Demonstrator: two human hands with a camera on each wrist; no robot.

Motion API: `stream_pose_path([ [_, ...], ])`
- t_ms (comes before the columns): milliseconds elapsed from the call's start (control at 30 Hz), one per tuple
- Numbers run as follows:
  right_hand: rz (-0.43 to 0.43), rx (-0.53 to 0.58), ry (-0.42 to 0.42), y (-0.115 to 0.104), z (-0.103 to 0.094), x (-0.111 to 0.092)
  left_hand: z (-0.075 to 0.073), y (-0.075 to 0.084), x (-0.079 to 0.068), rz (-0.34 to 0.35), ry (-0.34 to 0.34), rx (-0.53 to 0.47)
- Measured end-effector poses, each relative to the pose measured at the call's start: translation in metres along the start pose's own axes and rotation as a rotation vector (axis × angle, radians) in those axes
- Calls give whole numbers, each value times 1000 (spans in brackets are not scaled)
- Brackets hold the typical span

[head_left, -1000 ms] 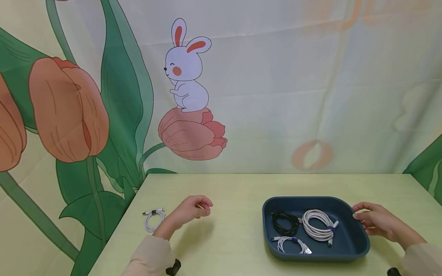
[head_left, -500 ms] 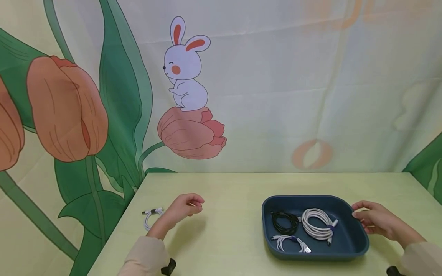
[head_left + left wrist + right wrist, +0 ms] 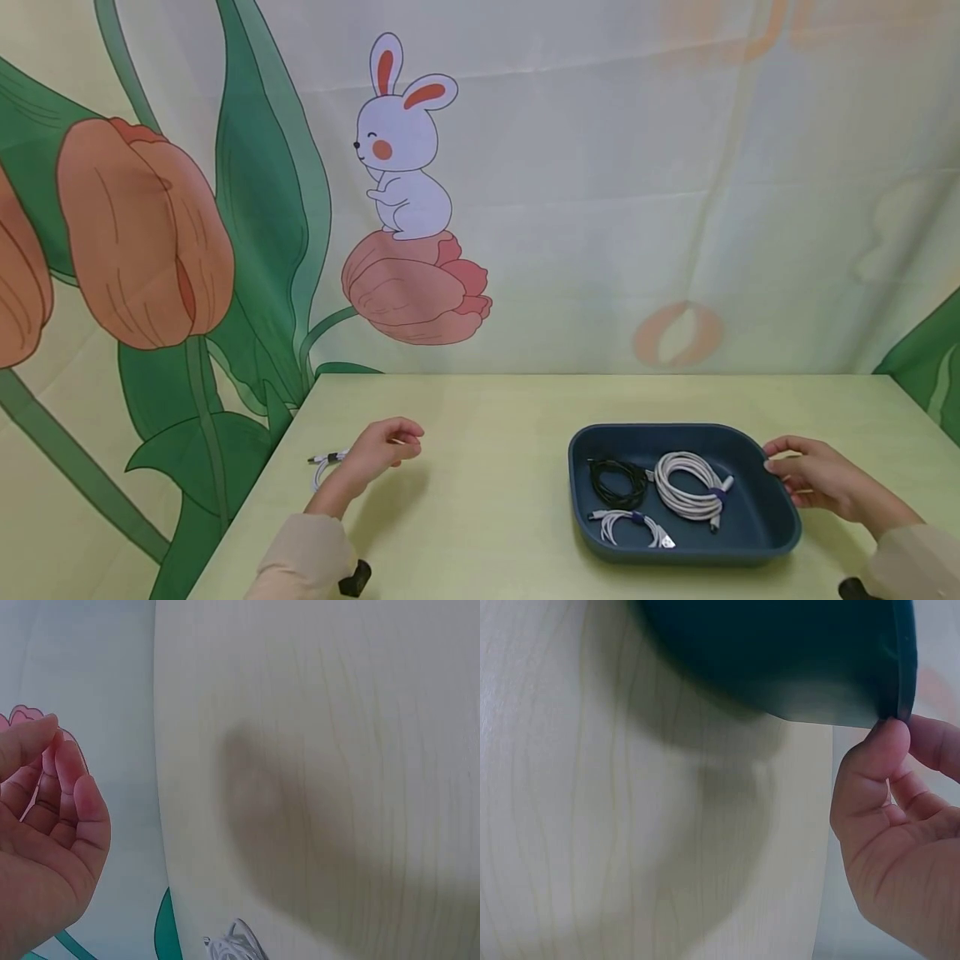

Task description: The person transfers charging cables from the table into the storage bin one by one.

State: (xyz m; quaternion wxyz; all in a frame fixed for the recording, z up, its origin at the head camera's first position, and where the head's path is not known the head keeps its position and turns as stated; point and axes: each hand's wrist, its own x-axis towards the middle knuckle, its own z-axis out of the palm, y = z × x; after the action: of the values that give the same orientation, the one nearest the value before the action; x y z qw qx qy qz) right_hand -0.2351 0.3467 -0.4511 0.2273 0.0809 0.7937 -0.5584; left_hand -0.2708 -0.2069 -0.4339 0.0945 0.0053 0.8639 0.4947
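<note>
My left hand point(image 3: 378, 454) hovers above the left part of the table, its fingers loosely curled with nothing between them. Beneath and behind that wrist lies a coiled white cable point(image 3: 332, 457) with a black tie, partly covered by the arm; the left wrist view catches its coil point(image 3: 236, 946) at the bottom edge. On the right, my right hand point(image 3: 817, 475) pinches the rim of a dark blue tub point(image 3: 690, 557) between thumb and fingers, as the right wrist view also shows. Inside the tub sit a black coiled cable point(image 3: 618, 503), a thick white coiled cable point(image 3: 664, 483) and a smaller white cable point(image 3: 652, 529).
A pale wood-grain table point(image 3: 495, 500) carries everything. Right behind its far edge hangs a cloth backdrop point(image 3: 570, 250) printed with tulips and a rabbit. Dark wrist devices point(image 3: 356, 577) are strapped at the sleeves.
My left hand has drifted left toward the white cable on the table, and its arm now covers more of that cable. The right hand keeps its hold on the tub's rim.
</note>
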Motion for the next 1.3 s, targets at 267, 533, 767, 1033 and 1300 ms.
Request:
stream_pose_path([
  [267, -3, 9, -9, 2, -1, 2, -5, -9, 1, -10, 31, -2],
  [533, -14, 20, -25, 2, -1, 0, -11, -15, 3, 13, 39, -9],
  [767, -12, 26, -24, 2, -1, 1, -16, -18, 4, -9, 64, 15],
  [1033, -16, 20, -23, 1, -1, 0, -22, -21, 3, -39, 109, 29],
  [1300, -20, 26, -21, 2, -1, 0, -28, -29, 2, 2, 151, 37],
])
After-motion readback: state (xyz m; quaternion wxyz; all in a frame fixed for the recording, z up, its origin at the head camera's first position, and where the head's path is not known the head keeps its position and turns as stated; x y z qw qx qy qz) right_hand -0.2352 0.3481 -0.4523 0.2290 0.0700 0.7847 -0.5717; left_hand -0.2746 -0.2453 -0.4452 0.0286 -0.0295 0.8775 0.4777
